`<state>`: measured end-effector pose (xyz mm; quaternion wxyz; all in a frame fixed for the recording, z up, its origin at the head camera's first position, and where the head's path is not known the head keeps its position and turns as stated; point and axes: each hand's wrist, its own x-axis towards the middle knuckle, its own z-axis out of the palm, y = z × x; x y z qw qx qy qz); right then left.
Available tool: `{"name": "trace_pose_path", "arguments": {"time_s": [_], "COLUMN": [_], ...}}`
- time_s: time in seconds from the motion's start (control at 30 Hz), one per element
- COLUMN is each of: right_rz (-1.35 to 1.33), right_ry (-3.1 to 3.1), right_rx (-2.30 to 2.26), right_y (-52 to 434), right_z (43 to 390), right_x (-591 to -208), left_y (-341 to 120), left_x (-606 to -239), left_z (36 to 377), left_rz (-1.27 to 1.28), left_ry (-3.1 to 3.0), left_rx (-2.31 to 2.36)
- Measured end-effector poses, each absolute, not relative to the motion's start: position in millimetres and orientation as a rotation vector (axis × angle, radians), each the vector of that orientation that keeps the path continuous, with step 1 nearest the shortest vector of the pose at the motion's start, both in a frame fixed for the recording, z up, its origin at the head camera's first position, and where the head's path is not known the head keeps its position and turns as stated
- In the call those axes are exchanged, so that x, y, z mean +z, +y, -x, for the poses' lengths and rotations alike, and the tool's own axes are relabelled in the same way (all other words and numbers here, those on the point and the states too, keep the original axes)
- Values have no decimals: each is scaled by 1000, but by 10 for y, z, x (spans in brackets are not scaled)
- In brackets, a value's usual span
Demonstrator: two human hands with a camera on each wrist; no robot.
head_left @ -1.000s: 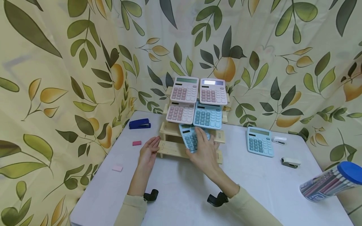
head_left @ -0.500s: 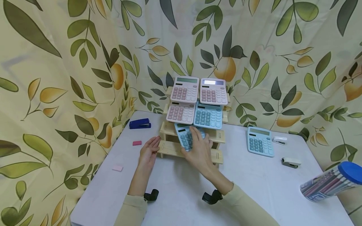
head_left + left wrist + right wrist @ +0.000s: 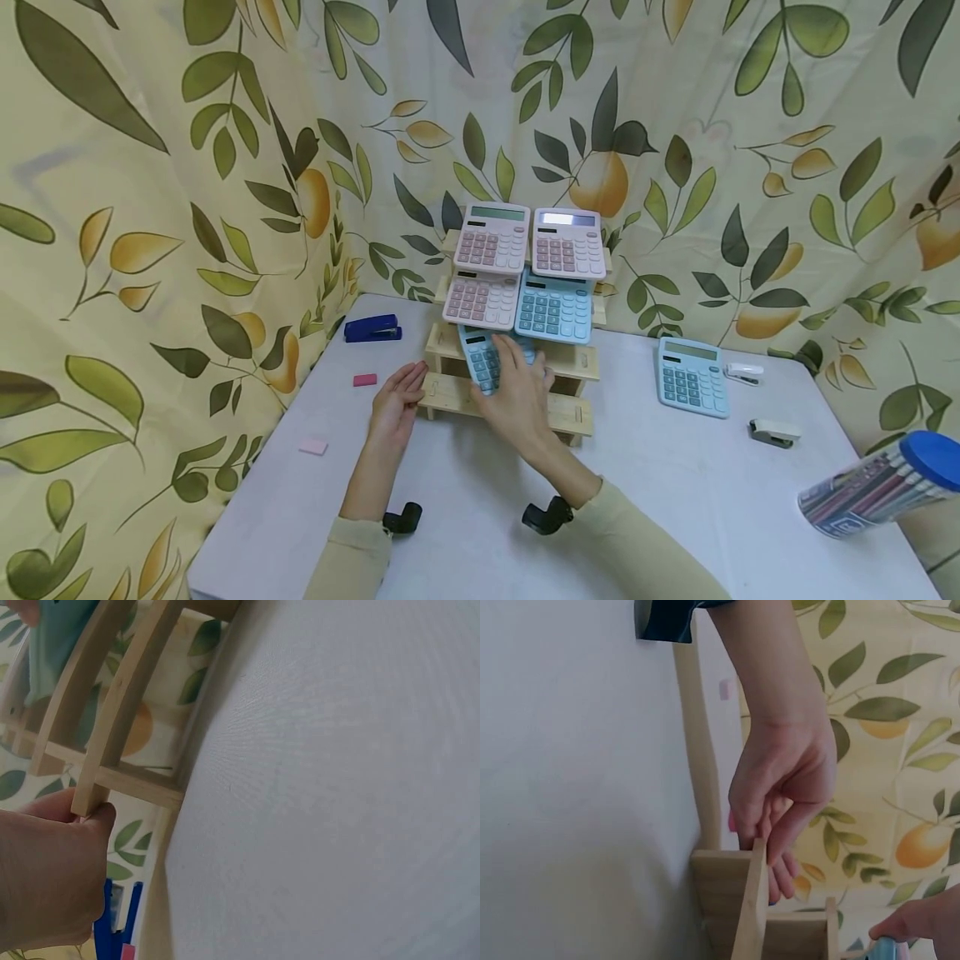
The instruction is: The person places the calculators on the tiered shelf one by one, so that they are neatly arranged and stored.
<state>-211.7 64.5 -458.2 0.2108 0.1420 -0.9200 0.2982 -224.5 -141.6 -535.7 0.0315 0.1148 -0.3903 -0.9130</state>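
A stepped wooden display stand (image 3: pixel 457 396) is in the middle of the head view. My left hand (image 3: pixel 395 404) pinches the left end of its lowest shelf, with thumb and fingers on either side of the slat (image 3: pixel 101 776) in the left wrist view. My right hand (image 3: pixel 517 396) grips a blue calculator (image 3: pixel 480 358), tilted on the lower steps and partly covered by the fingers. Higher up, a pink calculator (image 3: pixel 480 300) and another blue calculator (image 3: pixel 553 307) lie side by side. Two pink calculators, a left one (image 3: pixel 491 237) and a right one (image 3: pixel 568 242), occupy the top.
On the table's right lie a blue calculator (image 3: pixel 692 379), a white stapler (image 3: pixel 774 433), a small white item (image 3: pixel 742 372) and a tub of pencils (image 3: pixel 870 487) with a blue lid. A blue stapler (image 3: pixel 372 328), red eraser (image 3: pixel 364 380) and pink eraser (image 3: pixel 313 447) lie left.
My right hand has moved left along the stand, sliding the blue calculator left and slightly back, partly under the pink calculator above. The left hand keeps its place on the stand.
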Motion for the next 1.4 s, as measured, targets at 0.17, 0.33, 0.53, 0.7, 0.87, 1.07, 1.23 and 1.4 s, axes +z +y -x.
{"name": "trace_pose_path", "arguments": {"time_s": [0.17,0.33,0.53,0.7,0.87,1.07,1.23,1.4], "right_rz": [-382,-369,-347,-320,-319,-325,-367,-390], "right_ry": [-2575,-2582,-2605,-2619,-2615,-2641,-2659,-2663], "right_rx": [793,784,750,710,712,670,637,621], "right_y": [598,555,499,456,407,357,342,342], "right_z": [2150,2182,2229,2245,2247,2242,2232,2213], "right_x": [-4604,-4613,-4635,-4654,-4652,-4667,-4684,-4680], "left_y": [-1412,-1413,-1409,-1406,-1418,-1429,-1432,-1426], "left_x": [-5352,-5342,-5352,-5348,-5337,-5343,-5353,-5340], "left_z": [2249,2249,2250,2242,2237,2232,2233,2244], "left_rz": [-364,-381,-379,-401,-401,-432,-444,-439], "left_ry": [-1209,-1208,-1203,-1184,-1209,-1214,-1237,-1237], "left_rx": [-2803,-2807,-2810,-2817,-2809,-2819,-2819,-2814]}}
